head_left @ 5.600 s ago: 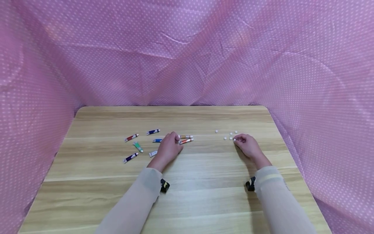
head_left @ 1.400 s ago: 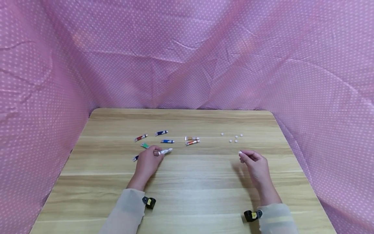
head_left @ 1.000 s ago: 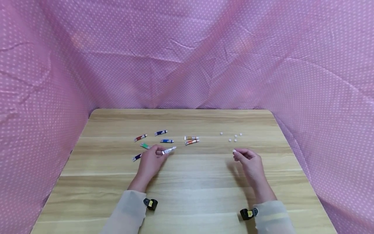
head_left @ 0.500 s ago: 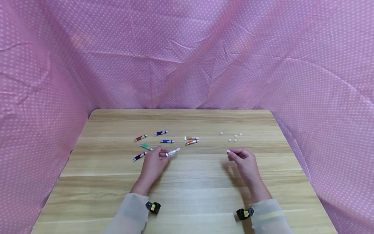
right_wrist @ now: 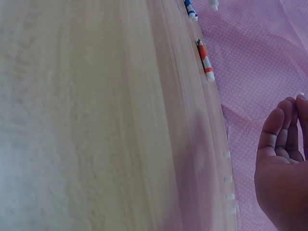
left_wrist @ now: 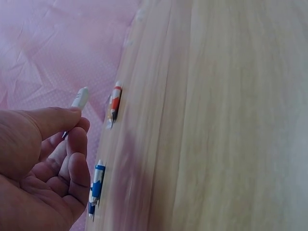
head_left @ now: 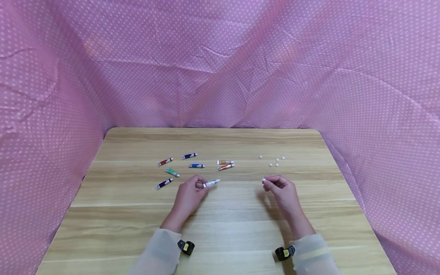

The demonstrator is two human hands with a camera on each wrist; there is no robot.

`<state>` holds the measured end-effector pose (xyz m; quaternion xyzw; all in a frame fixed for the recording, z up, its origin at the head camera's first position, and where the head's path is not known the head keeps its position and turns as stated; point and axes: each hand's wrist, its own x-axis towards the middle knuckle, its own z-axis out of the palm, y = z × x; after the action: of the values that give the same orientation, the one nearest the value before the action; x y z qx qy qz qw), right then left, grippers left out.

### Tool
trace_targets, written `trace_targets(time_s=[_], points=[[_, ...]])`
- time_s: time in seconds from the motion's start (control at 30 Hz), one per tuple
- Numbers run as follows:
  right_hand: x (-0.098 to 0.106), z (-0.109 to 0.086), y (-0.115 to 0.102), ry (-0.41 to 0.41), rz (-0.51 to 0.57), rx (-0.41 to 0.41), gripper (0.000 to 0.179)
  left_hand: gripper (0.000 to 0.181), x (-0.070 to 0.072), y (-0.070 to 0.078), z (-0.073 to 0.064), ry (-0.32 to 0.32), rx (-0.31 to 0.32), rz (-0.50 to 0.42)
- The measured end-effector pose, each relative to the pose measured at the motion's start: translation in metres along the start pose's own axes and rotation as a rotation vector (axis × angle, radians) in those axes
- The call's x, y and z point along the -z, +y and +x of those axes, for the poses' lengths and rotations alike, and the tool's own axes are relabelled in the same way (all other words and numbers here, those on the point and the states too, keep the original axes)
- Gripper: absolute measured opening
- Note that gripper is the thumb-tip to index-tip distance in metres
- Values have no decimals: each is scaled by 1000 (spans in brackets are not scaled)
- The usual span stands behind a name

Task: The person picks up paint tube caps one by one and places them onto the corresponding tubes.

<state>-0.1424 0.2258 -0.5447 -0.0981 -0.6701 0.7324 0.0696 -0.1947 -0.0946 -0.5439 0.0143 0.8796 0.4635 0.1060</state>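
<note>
My left hand (head_left: 190, 194) pinches a small white paint tube (head_left: 211, 183) between thumb and fingers, its narrow end pointing right. The left wrist view shows that tube (left_wrist: 80, 98) at the thumb tip, held above the table, the other fingers loosely bent. Across from it, my right hand (head_left: 284, 194) pinches a tiny white cap (head_left: 264, 179) at its fingertips. Only a bit of this cap (right_wrist: 301, 94) shows in the right wrist view, at the frame's edge. A stretch of table separates the tube from the cap.
Behind the hands lie an ochre tube (head_left: 225, 162) and an orange tube (head_left: 226, 167). Left are a blue tube (head_left: 196, 166), a green one (head_left: 172, 172), a red one (head_left: 165, 162) and two dark ones. Several white caps (head_left: 277, 165) lie back right. Pink dotted cloth (head_left: 220, 76) surrounds the table.
My left hand has picked up the white tube and carried it right. The right hand has lifted a cap off the table and moved left, so the hands are closer together.
</note>
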Motion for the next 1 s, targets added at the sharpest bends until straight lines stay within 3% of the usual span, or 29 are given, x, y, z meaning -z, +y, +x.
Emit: trace_targets(time_s=[0.7,1.0], points=[[-22,1,4,-46,-78,-29,10,18,-10,12,-4,-51,-3,34],[-39,-5,3,-75,-186,-78,23,17,-15,18,-9,-95,-4,6]])
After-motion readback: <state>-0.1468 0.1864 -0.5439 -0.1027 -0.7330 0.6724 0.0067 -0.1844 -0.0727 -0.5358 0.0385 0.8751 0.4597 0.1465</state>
